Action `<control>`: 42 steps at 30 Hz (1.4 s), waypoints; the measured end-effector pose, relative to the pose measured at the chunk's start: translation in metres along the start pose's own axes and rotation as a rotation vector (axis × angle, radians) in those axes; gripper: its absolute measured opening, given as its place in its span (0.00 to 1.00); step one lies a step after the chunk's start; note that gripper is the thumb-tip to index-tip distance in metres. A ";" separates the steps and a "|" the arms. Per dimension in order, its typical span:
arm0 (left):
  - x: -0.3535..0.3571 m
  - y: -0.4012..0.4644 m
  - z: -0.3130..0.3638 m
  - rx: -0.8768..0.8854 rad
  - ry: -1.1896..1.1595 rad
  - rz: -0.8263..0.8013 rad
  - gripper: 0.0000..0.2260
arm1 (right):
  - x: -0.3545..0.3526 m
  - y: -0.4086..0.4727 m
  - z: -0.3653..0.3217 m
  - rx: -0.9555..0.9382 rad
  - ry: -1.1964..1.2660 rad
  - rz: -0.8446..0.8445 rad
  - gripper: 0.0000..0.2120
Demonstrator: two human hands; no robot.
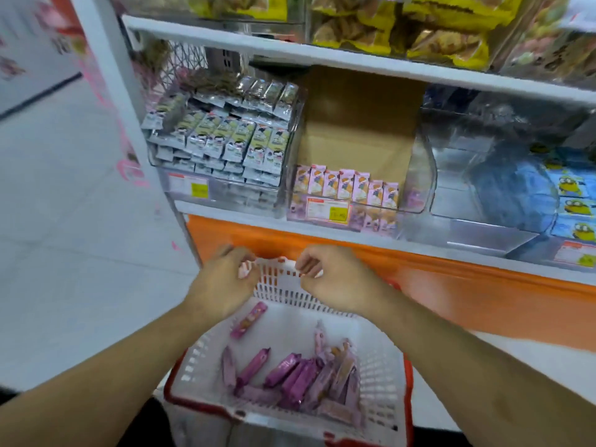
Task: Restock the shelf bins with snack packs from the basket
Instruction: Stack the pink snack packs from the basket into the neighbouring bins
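The left hand [225, 279] curls its fingers round something pale pink at the fingertips, probably a small snack pack, though blur hides what it is. The right hand [325, 279] is curled too, with a sliver of white or pink at its fingertips; I cannot tell whether it pinches a pack or nothing at all. Both hover just above the far rim of the white perforated plastic basket with the red rim [380, 366], which suggests they are lifting stock out towards the shelf.

Inside the basket lie the pink and purple foil-wrapped snack packs [290, 375], heaped loosely against the near wall, with one pink pack [248, 319] apart near the left wrist.

Straight ahead, the clear plastic shelf bin lined with brown cardboard [419, 175] holds only a front row of upright pink packs [346, 185], leaving bare room behind, so it looks like the likely target. To its left, a clear bin of white and green packs [225, 137] is already full.
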State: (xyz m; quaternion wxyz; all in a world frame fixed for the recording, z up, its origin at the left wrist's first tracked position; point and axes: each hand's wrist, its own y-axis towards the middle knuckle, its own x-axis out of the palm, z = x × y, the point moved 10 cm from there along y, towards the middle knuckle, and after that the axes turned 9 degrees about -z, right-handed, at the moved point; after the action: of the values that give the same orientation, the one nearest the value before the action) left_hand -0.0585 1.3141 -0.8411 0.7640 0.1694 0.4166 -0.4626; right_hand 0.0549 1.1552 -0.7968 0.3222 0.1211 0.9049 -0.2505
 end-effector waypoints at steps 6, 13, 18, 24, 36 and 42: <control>0.038 -0.014 -0.102 -0.244 0.075 -0.088 0.26 | 0.142 0.051 0.051 0.137 -0.027 -0.303 0.16; 0.066 -0.015 -0.132 -0.174 -0.100 -0.089 0.26 | 0.265 0.110 0.099 0.257 0.072 -0.448 0.30; 0.067 -0.015 -0.136 -0.168 -0.119 -0.054 0.25 | 0.317 0.142 0.105 0.268 -0.090 -0.455 0.31; 0.069 -0.013 -0.139 -0.185 -0.094 -0.043 0.25 | 0.342 0.151 0.112 0.288 -0.189 -0.404 0.25; 0.071 -0.013 -0.136 -0.197 -0.050 -0.067 0.26 | 0.319 0.132 0.107 0.281 0.061 -0.224 0.16; 0.070 -0.016 -0.135 -0.220 -0.062 -0.092 0.26 | 0.245 0.119 0.098 0.285 0.458 -0.214 0.20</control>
State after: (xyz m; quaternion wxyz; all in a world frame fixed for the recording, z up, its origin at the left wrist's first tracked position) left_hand -0.1213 1.3535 -0.9751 0.7685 0.0509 0.4482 -0.4538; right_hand -0.0352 1.2181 -1.0643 0.0609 0.1223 0.9174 -0.3738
